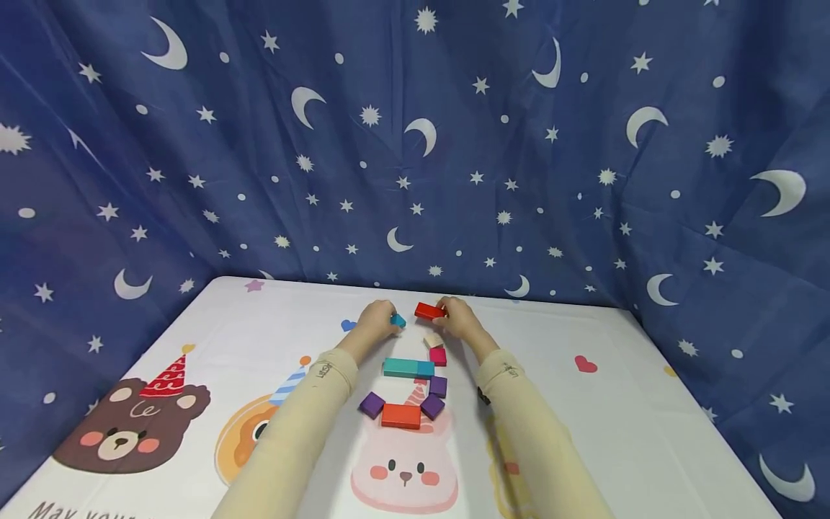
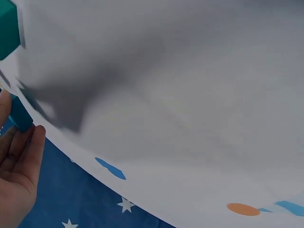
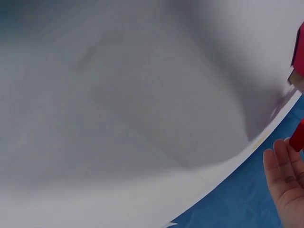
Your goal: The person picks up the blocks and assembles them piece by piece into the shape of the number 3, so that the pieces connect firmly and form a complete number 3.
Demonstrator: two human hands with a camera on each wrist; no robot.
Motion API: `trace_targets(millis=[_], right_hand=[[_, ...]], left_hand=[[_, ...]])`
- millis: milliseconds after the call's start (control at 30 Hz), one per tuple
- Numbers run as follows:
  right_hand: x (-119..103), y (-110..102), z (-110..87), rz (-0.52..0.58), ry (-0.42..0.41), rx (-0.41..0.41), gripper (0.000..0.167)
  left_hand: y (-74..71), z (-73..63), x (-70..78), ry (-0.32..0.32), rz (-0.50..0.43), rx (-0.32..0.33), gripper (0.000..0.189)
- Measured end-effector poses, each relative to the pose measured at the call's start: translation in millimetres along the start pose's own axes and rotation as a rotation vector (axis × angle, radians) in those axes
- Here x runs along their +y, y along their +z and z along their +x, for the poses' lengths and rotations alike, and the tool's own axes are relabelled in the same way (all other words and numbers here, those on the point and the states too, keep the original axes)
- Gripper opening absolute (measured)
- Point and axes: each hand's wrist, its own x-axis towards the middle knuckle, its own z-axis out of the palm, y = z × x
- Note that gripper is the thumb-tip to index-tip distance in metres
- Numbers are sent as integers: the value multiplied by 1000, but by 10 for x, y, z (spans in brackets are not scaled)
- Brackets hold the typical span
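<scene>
Near the far edge of the table, my left hand (image 1: 378,319) pinches a small blue block (image 1: 398,320) between thumb and fingers. The left wrist view shows this blue block (image 2: 21,115) at the fingertips. To its right, my right hand (image 1: 459,318) grips a red rectangular block (image 1: 428,311) by its right end; in the right wrist view only a corner of the red block (image 3: 298,137) shows. Just below the hands lie a beige block (image 1: 432,340) and a magenta block (image 1: 437,356). A teal block (image 1: 400,367) touches another blue block (image 1: 425,370).
Closer to me lie an orange-red block (image 1: 400,416) and purple blocks (image 1: 372,404) on either side of it, with another purple block (image 1: 438,386) above. The white tablecloth (image 1: 622,404) has printed animals. A blue star-patterned curtain (image 1: 454,180) hangs behind the table.
</scene>
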Motion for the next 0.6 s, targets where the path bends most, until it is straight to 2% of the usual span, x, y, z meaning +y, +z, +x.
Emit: trace_targets(millis=[200, 267, 300, 500, 533, 600], right_hand=[[-94, 32, -126, -6, -24, 81, 28], [-120, 35, -154, 0, -23, 84, 29], [-131, 35, -164, 8, -23, 83, 29], [-187, 39, -210, 32, -16, 67, 29], [-190, 44, -214, 27, -17, 64, 29], [-194, 53, -218, 23, -19, 59, 30]], left_hand=[[-61, -73, -114, -6, -51, 28, 36], [-78, -85, -164, -15, -66, 35, 37], [-76, -88, -203, 3, -68, 64, 38], [-135, -139, -336, -23, -127, 95, 42], [-155, -158, -337, -48, -136, 72, 42], [-161, -196, -358, -51, -139, 72, 43]])
